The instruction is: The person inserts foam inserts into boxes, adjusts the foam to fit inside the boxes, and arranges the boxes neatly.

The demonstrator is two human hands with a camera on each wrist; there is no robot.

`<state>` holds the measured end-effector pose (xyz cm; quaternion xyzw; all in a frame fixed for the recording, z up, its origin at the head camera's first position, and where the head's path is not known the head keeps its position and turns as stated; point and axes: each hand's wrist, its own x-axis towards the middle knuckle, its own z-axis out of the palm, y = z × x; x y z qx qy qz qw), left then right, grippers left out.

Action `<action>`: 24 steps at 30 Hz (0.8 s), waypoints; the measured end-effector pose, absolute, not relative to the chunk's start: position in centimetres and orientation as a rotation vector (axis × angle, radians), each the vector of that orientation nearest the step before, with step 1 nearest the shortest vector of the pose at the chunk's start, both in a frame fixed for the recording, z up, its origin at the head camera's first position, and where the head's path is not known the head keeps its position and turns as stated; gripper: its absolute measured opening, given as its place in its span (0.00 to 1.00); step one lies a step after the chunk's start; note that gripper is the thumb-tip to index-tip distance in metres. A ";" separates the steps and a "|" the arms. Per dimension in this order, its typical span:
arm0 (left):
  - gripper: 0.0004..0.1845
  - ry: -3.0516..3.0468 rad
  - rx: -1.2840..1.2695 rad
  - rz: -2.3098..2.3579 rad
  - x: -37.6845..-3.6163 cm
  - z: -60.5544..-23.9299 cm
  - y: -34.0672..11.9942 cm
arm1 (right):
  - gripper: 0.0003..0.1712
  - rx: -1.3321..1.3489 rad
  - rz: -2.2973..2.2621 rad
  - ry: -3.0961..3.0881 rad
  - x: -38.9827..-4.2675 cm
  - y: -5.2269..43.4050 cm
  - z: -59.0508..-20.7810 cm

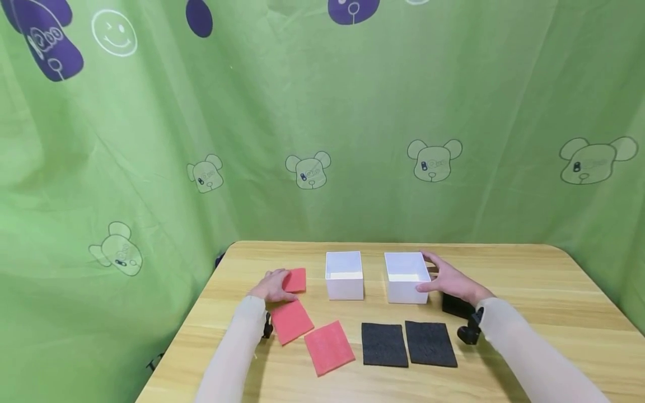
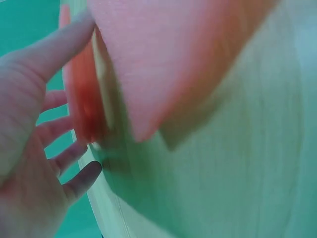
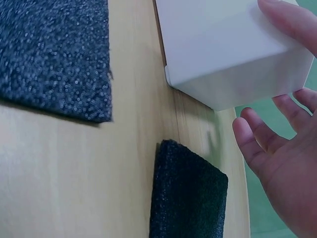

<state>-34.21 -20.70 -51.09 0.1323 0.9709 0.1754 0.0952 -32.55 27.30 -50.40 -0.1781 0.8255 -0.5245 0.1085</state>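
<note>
Gripping an open-topped white box [image 1: 404, 293] is the right hand [image 1: 449, 280], the left hand [image 1: 272, 286] spread at red squares [image 1: 297, 280].

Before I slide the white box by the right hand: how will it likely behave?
The white box is probably light for its size: thin walls, open top, nothing visible inside. Its squat, flat-sided shape suggests sliding rather than rolling or tipping. Smooth faces may feel slippery to the right hand.

Green fabric curtain [image 1: 363, 101] hanging in soft folds behind and along both sides, printed outlined bear heads [image 1: 434, 162], white smiley face [image 1: 114, 32], light wood-grained tabletop with rounded far corners [image 1: 534, 280].
</note>
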 end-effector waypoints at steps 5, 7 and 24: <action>0.43 2.897 0.390 0.469 -34.4 -51.0 -20.7 | 0.61 -0.514 -1.550 2.420 -32.6 27.5 -50.6; 0.42 2.908 0.394 0.454 -34.5 -51.1 -20.8 | 0.61 -0.511 -1.550 2.416 -32.6 27.5 -50.5; 0.39 2.944 0.410 0.407 -35.4 -51.4 -21.0 | 0.62 -0.497 -1.532 2.416 -32.8 27.6 -50.7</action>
